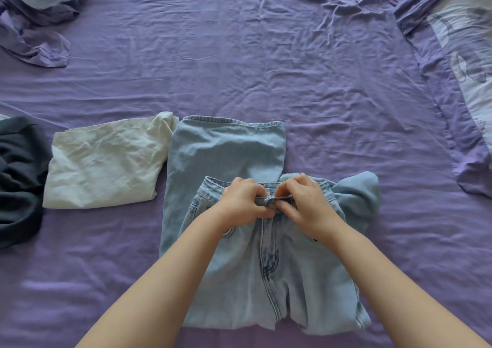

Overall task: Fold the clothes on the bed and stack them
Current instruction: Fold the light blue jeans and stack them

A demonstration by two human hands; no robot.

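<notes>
Light blue jeans [229, 150] lie on the purple bed sheet [266, 55] in the lower middle, legs doubled under so that a hem points away from me. My left hand [245, 201] and my right hand [303, 204] meet at the waistband, both pinching the denim around the button. A folded white garment [106, 164] lies flat just left of the jeans. A crumpled dark garment [18, 177] sits at the left edge.
A heap of purple and pale sheer fabric [34, 15] fills the far left corner. A patterned purple-and-white duvet [458, 55] runs down the right side. Wrinkled bare sheet stretches across the far middle of the bed.
</notes>
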